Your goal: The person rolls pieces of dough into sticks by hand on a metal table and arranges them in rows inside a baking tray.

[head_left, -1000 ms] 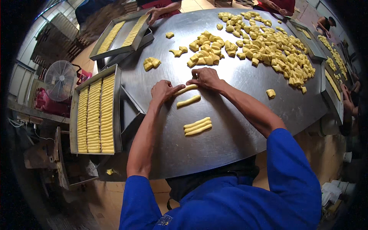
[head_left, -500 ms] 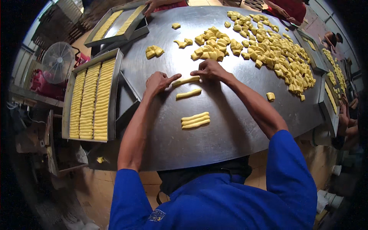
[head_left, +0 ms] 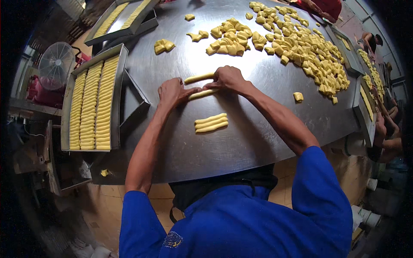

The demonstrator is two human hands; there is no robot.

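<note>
Well, dough rope [head_left: 203, 94]; shiny tabletop [head_left: 183, 150].

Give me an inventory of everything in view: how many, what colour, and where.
Near dough stick: one, yellow, between the hands
Far dough stick: one, yellow, just beyond it
Dough stick trio: three, yellow, nearer the body
Large dough heap: too many to count, yellow, far right tabletop
Smaller dough heap: several pieces, yellow, beyond the hands
Table: one, grey metal, centre
Three-row tray: one, grey, left
Two-row tray: one, grey, upper left
Right-hand trays: at least two, grey, right edge
Fan: one, whitish, far left
Left hand: one, bare, at the near stick
Right hand: one, bare, opposite
</note>
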